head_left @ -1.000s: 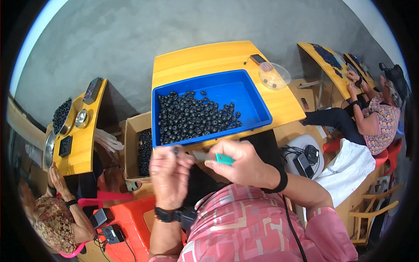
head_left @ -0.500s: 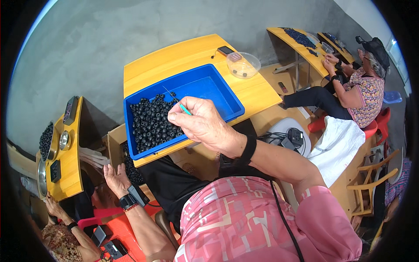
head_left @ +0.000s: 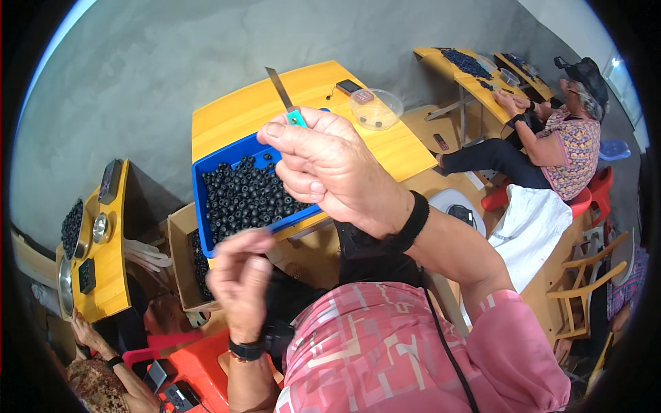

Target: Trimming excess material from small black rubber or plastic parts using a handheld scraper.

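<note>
In front of me, my right hand grips a small knife with a teal handle and thin blade, which points up and slightly left. Behind and below this hand sits a blue tray on a yellow table. Many small black round pieces with holes in them fill the tray's visible part. My right hand hides most of its right side. My left hand is raised by the tray's near left corner, fingers half curled and thumb apart. Motion blurs it, and I see nothing in it.
A cardboard box with black pieces stands beneath the tray's left edge. On the yellow table are a clear round bowl and a phone. Other people work at tables on the left and right. A white cloth hangs at right.
My left hand has come up from beside the cardboard box toward the tray, its fingers curling. My right hand has risen closer with the knife, turning the blade's flat side into view.
</note>
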`<action>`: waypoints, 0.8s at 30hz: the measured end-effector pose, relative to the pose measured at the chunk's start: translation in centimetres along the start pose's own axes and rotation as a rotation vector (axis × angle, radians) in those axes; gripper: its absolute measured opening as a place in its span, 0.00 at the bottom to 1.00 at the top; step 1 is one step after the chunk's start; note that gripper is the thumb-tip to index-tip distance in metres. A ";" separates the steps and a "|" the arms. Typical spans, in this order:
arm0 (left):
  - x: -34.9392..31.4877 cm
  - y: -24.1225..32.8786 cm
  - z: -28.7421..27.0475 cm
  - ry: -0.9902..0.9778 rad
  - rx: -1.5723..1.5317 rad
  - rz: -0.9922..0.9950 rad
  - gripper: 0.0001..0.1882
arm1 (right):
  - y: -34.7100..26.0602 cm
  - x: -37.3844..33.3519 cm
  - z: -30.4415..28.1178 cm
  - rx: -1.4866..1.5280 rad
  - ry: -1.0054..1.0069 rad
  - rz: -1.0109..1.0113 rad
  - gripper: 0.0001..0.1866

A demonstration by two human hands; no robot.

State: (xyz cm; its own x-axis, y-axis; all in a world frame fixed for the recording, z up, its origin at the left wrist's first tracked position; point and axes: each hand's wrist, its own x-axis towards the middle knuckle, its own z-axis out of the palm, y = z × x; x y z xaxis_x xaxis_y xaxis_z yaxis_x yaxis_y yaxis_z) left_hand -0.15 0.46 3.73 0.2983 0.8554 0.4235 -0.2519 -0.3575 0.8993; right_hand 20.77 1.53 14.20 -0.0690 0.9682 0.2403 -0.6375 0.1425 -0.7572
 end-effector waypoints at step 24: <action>0.7 2.9 6.4 -0.320 -0.746 -0.532 0.17 | 3.1 1.9 -0.2 -1.051 -0.027 -0.447 0.09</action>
State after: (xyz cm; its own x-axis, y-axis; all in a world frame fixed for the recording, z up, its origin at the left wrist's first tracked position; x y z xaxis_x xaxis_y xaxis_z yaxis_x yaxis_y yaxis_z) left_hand 5.20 -2.42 7.35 0.7505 0.6548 0.0895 -0.4978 0.4710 0.7283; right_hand 18.84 3.86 12.18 -0.0217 0.7850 0.6191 0.3473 0.5866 -0.7316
